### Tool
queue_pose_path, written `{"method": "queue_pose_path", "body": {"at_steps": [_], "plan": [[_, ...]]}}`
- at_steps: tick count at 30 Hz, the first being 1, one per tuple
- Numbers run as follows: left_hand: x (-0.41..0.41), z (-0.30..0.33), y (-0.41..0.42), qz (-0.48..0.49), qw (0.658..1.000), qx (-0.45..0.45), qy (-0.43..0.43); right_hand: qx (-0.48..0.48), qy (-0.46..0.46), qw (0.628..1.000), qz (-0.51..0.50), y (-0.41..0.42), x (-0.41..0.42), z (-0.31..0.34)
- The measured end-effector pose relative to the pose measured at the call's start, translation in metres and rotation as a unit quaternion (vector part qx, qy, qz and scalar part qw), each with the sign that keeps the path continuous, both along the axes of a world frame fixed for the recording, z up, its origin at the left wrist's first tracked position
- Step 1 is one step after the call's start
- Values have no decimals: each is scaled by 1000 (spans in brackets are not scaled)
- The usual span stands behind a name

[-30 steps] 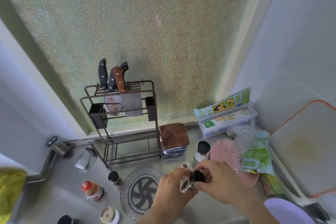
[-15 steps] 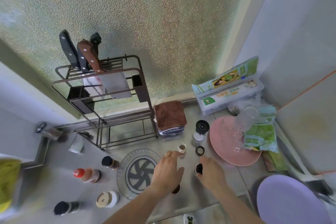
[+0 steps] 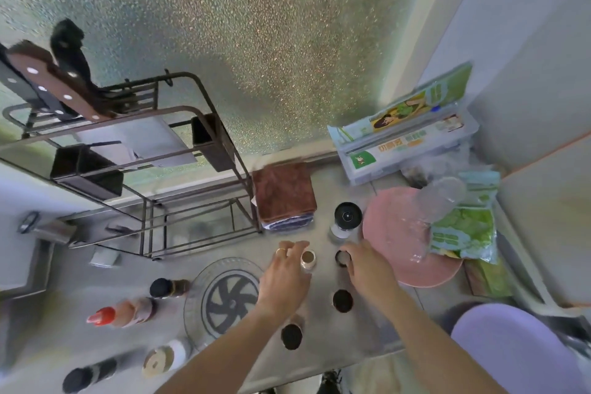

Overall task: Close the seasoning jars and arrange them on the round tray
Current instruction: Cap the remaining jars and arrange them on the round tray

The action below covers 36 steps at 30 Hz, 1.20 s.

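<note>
The clear round tray [image 3: 195, 313] with a black swirl pattern lies on the steel counter. My left hand [image 3: 284, 281] grips a small open jar [image 3: 308, 261] of tan powder just right of the tray. My right hand [image 3: 367, 269] has its fingertips on a black lid [image 3: 341, 257] lying beside that jar. Two black-capped jars [image 3: 342, 301] [image 3: 291, 336] stand between my forearms. A taller black-topped jar [image 3: 347, 221] stands behind the lid. Left of the tray are a black-capped bottle [image 3: 166, 288], a red-capped bottle [image 3: 121, 313], a wooden-lidded jar [image 3: 163, 361] and another black-capped bottle [image 3: 86, 377].
A metal knife rack [image 3: 144, 150] stands at the back left by the frosted window. A folded brown cloth [image 3: 284, 192] lies behind the jars. A pink plate [image 3: 393, 233] with plastic bags [image 3: 460, 230] sits right, a wrap box [image 3: 403, 144] behind it, a purple round surface [image 3: 518, 352] lower right.
The capped jar held in both hands was set down. My left hand moved to the open tan jar and my right hand reached forward to the loose black lid. The camera tilted down.
</note>
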State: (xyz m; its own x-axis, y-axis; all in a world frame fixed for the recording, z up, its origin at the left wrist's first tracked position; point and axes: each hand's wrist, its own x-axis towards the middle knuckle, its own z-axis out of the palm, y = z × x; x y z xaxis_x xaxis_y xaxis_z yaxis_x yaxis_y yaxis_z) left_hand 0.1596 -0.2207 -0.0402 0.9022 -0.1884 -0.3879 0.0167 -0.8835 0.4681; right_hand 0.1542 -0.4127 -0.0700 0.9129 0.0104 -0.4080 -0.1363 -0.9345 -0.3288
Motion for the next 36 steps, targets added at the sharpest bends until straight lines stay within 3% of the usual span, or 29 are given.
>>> {"method": "queue_pose_path", "body": {"at_steps": [4, 8, 12, 14, 19, 22, 26, 32, 36], "plan": [[15, -17, -9, 0, 1000, 8, 27, -47, 48, 994, 84, -4, 18, -29], [20, -35, -13, -4, 1000, 11, 22, -73, 32, 990, 120, 2, 25, -48], [16, -36, -11, 18, 1000, -3, 4, -69, 11, 994, 88, 3, 20, -48], [13, -29, -8, 29, 999, -16, -5, -23, 2, 999, 40, 1, 14, -34], [3, 16, 3, 68, 993, -88, -41, 140, -46, 983, -107, 3, 0, 42], [-4, 48, 13, 79, 985, -131, -78, 280, -86, 940, -175, 13, -4, 92], [-16, 94, 26, 80, 962, -203, -162, 420, -117, 883, -176, 32, -7, 165], [-35, 157, 46, 78, 916, -329, -214, 424, -169, 885, -94, 64, -20, 244], [-49, 188, 63, 91, 892, -372, -241, 361, -180, 915, 13, 76, -24, 283]]}}
